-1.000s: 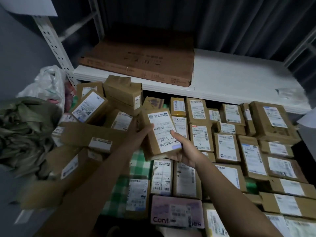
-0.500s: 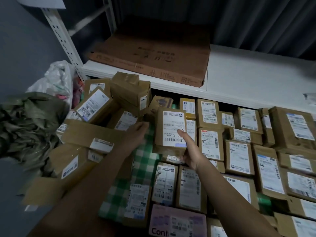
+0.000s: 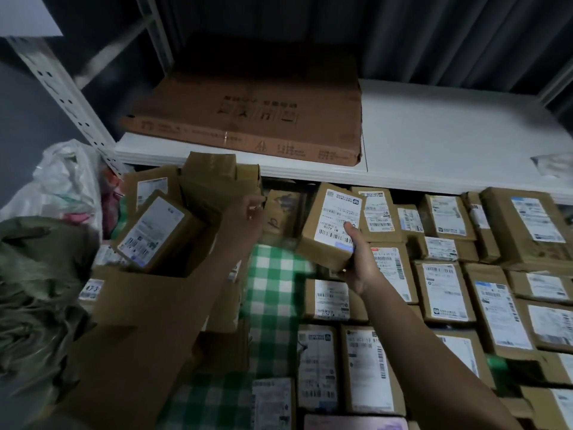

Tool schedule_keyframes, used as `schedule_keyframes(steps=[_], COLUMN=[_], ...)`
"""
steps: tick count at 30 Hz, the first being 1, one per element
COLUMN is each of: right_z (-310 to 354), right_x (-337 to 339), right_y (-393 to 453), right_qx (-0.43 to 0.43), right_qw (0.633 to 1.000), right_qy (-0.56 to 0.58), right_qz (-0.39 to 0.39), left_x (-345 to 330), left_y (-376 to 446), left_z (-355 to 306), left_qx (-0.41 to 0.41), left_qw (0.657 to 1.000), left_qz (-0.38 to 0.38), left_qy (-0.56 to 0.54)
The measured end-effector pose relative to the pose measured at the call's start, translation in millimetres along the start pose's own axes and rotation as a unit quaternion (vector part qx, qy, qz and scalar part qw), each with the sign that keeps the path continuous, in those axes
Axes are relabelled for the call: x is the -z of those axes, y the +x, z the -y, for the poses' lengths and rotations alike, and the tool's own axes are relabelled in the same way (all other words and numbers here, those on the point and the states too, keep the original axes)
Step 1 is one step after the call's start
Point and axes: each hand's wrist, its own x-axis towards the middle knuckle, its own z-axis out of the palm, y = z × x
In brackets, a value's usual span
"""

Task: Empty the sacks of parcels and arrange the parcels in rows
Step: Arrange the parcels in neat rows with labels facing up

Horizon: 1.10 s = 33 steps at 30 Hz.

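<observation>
Head view. Right hand (image 3: 359, 262) grasps a small brown cardboard parcel with a white shipping label (image 3: 330, 226): thumb lies on the label's lower right, fingers wrap under the box. Parcel is tilted, label up, held above the near edge of the rows, over the gap between the green-and-white checked cloth (image 3: 273, 293) and the arranged boxes.

Left hand (image 3: 248, 217) reaches out to the loose heap of brown cardboard parcels (image 3: 173, 225) on the left. Fingers are curled at a box edge; whether they actually grip it cannot be told, the area is dark and blurred.

Rows of labelled brown parcels (image 3: 446, 293) lie flat, labels up, side by side, filling the right half beneath the white shelf board (image 3: 434, 150). A large flat brown carton (image 3: 254, 116) lies on that shelf, left part. A crumpled olive-green sack (image 3: 34, 283) sits at far left, beside the heap; a white plastic bag (image 3: 62, 184) lies behind it, against the perforated white shelf upright (image 3: 62, 94).
</observation>
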Motion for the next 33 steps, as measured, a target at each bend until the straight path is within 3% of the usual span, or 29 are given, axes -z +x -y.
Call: schedule_keyframes(steps=[5, 9, 13, 16, 22, 27, 33], right_z=[-1, 3, 5, 6, 0, -4, 1], right_x=[12, 17, 27, 33, 40, 50, 57], right_y=[11, 20, 36, 47, 68, 81, 75], right_qx=[0.008, 0.013, 0.038, 0.047, 0.037, 0.045, 0.064], right_qw=[0.999, 1.0, 0.999, 0.998, 0.998, 0.997, 0.997], right_qy=[0.013, -0.011, -0.006, 0.006, 0.014, 0.029, 0.038], right_qz=[-0.031, -0.023, -0.038, -0.043, -0.044, -0.057, -0.038], left_x=[-20, -53, -89, -113, -145, -154, -156], left_y=[19, 38, 54, 57, 76, 87, 79], left_z=[-5, -4, 9, 28, 57, 63, 56], left_qx=[-0.132, -0.166, -0.034, 0.044, 0.109, 0.142, 0.129], left_qw=[0.983, 0.965, 0.952, 0.955, 0.95, 0.942, 0.933], left_qz=[0.018, 0.08, 0.188, 0.169, 0.091, 0.067, 0.104], left_qy=[0.128, 0.187, 0.239, 0.238, 0.279, 0.296, 0.321])
